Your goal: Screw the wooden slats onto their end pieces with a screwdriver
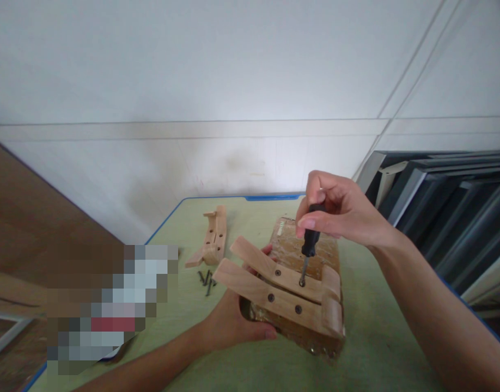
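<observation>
My right hand [335, 209] is closed round the black handle of a screwdriver [310, 245] held upright, its tip in a screw on the upper of two wooden slats [274, 286]. The slats lie side by side across a rough wooden block [299, 247] and curl down at their right ends. My left hand [233, 321] grips the near left side of this wooden assembly, thumb along its lower edge, fingers hidden beneath the slats.
A second small wooden piece [212, 239] lies further back on the green table [368, 337]. Several dark screws [207, 279] lie loose beside it. Dark framed panels [450, 207] lean at the right. A blurred-out patch [111, 305] sits at the left table edge.
</observation>
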Demonstrator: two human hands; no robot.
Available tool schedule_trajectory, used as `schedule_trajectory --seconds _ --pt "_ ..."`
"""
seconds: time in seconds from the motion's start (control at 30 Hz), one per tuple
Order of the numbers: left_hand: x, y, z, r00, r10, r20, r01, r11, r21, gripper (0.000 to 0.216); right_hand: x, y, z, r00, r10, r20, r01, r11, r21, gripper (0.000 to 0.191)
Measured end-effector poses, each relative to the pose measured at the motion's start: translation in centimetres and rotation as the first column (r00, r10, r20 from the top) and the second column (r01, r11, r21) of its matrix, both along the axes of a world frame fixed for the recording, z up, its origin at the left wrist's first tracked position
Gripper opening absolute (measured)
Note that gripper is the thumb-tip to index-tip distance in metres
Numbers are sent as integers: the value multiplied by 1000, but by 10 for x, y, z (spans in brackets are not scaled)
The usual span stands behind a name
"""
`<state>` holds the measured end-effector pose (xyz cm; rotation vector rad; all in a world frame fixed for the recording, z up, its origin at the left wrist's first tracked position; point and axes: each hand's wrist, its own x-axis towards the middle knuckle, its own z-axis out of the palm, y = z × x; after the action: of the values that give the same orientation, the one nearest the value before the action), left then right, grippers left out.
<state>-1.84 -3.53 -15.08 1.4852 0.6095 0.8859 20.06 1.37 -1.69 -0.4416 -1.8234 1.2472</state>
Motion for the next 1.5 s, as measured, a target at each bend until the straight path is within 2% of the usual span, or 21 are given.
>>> schedule_trajectory --seconds 0.13,0.23,0.3,0.43,0.53,0.8,1.07,1.5 --pt "0 0 0 1000 -2 3 2 1000 7 95 4 3 0 994 68 80 -72 996 44 19" --pt "0 -1 1 1000 -14 7 14 1000 4 95 7 6 -1 991 110 72 -118 987 108 10" --pt "0 -1 1 1000 -17 1 17 1000 12 91 8 8 -2 985 157 66 -164 979 120 11" --pt "-1 -1 -1 1000 -13 -7 13 1000 11 94 13 8 -2 959 277 66 -280 959 41 25" --pt "-1 0 -4 1000 4 -10 -4 1000 24 96 17 7 -2 949 310 63 -308 950 -44 29" --pt "-3 1 -8 999 -14 -43 13 1000 -8 97 19 8 -1 938 342 50 -342 940 -14 25" --pt "-3 1 -10 999 -16 -36 16 1000 7 93 17 7 2 939 338 65 -343 934 103 23" --pt "0 -1 -4 1000 -3 -5 3 1000 -14 98 14 7 3 972 228 50 -233 956 176 20"
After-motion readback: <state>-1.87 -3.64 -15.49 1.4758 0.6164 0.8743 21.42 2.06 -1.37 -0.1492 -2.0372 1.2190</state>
